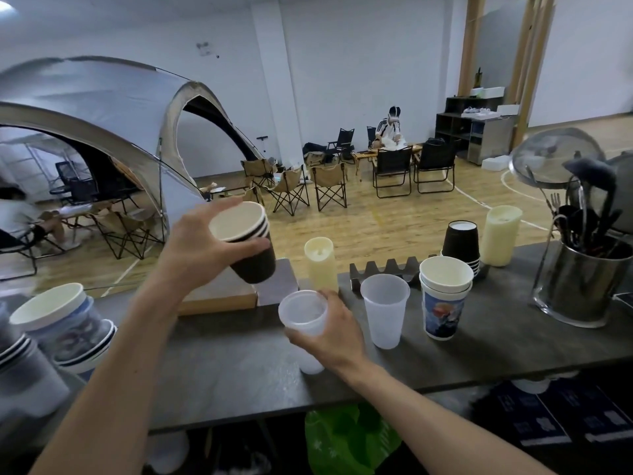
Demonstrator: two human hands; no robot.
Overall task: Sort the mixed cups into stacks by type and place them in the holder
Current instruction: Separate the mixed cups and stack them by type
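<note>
On the left, the left hand [202,245] curls around a tilted stack of black cups [251,246] held above the table [222,368]. Just right, the right hand [329,332] grips a clear plastic cup [303,313]. Farther right stand another clear cup [385,310], printed cups [443,303] and the holder [387,269].

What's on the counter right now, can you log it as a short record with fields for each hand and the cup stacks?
left hand: grips a tilted stack of black cups, lifted off the counter
right hand: holds a clear plastic cup
standing clear cup: upright on the counter
printed cups: stacked upright
black stack: upside down, behind the printed cups
</note>
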